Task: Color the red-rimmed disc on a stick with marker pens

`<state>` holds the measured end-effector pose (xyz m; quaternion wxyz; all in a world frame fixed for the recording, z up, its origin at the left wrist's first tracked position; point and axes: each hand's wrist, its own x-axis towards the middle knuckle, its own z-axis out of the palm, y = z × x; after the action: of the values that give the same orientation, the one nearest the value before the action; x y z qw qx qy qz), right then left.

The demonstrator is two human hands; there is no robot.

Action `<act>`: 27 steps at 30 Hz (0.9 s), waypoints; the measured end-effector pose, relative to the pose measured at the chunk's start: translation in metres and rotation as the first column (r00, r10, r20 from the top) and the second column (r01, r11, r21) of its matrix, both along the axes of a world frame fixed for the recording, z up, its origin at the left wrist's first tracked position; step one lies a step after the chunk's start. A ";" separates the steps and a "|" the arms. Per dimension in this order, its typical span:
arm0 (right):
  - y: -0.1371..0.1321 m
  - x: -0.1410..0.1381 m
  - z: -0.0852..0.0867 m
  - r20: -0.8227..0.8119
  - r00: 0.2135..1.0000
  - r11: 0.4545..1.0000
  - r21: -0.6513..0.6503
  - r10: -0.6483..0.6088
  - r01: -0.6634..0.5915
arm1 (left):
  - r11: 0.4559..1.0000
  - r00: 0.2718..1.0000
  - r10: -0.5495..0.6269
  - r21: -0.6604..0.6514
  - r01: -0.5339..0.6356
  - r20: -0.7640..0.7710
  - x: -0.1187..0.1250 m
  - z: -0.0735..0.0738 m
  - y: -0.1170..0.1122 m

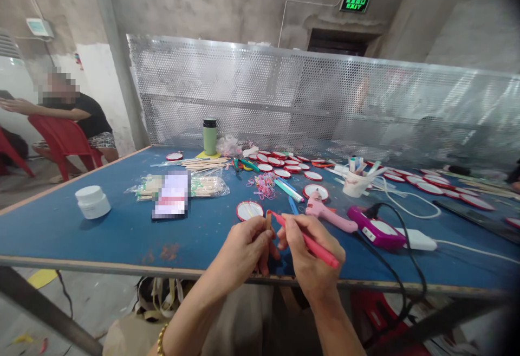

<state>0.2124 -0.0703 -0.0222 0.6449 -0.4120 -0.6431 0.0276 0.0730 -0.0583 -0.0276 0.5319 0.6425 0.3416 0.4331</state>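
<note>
My left hand is closed around a small wooden stick, held upright near the front edge of the blue table. My right hand grips a red marker pen with its tip against the stick. Just beyond my hands lies a round white disc with a red rim. A pink glue gun rests to the right of it.
Several red-rimmed discs, a bag of wooden sticks, coloured rubber bands, a white jar, a green flask, a cup of pens, a purple device with cables. A person sits on a red chair at left. A perforated metal screen backs the table.
</note>
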 end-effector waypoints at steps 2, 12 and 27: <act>0.000 0.000 0.000 0.005 1.000 1.000 -0.002 0.002 -0.002 | 1.000 1.000 0.000 0.000 0.000 0.001 0.000 0.000 0.000; 0.000 -0.001 0.001 -0.014 1.000 1.000 0.000 0.023 -0.023 | 1.000 1.000 0.001 0.013 -0.001 0.003 0.000 -0.001 0.000; -0.001 -0.001 0.002 0.051 0.999 1.000 0.024 0.016 -0.017 | 1.000 1.000 0.012 0.018 -0.012 -0.008 0.000 -0.002 0.000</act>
<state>0.2112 -0.0718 -0.0201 0.6330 -0.3993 -0.6630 0.0145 0.0731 -0.0581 -0.0297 0.5221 0.6468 0.3438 0.4369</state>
